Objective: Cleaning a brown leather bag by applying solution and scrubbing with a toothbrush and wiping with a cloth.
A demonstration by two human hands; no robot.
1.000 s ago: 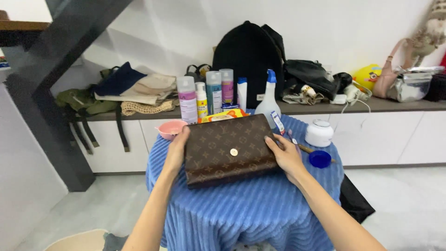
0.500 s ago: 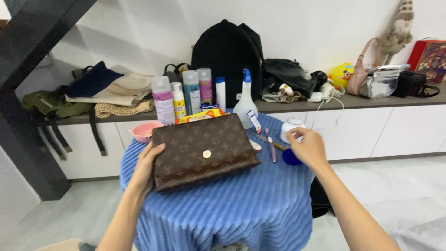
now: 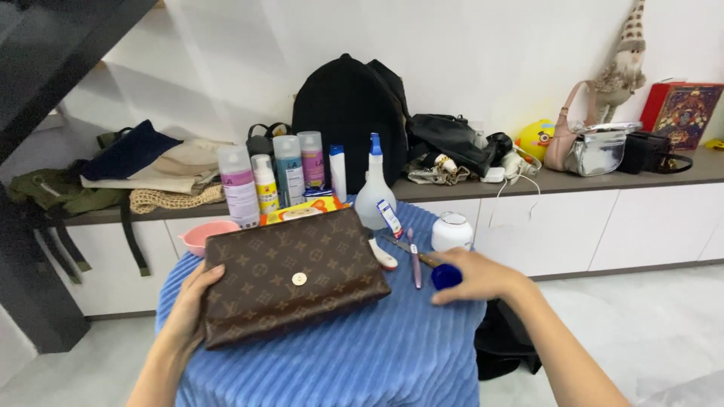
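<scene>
On the blue table (image 3: 339, 362): our brown pouch (image 3: 292, 273) lies flat.
Left hand (image 3: 190, 305): fingers spread, steadying its left edge.
Right hand (image 3: 477, 275): we're pinching the blue cap (image 3: 445, 276) beside the toothbrush (image 3: 415, 260).

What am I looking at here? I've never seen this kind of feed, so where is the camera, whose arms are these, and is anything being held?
There is no machine here. The camera sits on a person's head and looks down, so the two bare arms coming up from the bottom edge are that person's own.

In front of them is a small round table under a ribbed blue cloth. On it lie a brown patterned pouch with a round snap, a pink bowl, several bottles, a spray bottle, a white jar and a toothbrush.

The left hand rests against the pouch's left edge. The right hand has its fingers on a small blue cap lying on the cloth. Whether it has closed around the cap is hard to tell.

Behind runs a low shelf with bags and folded clothes.
</scene>
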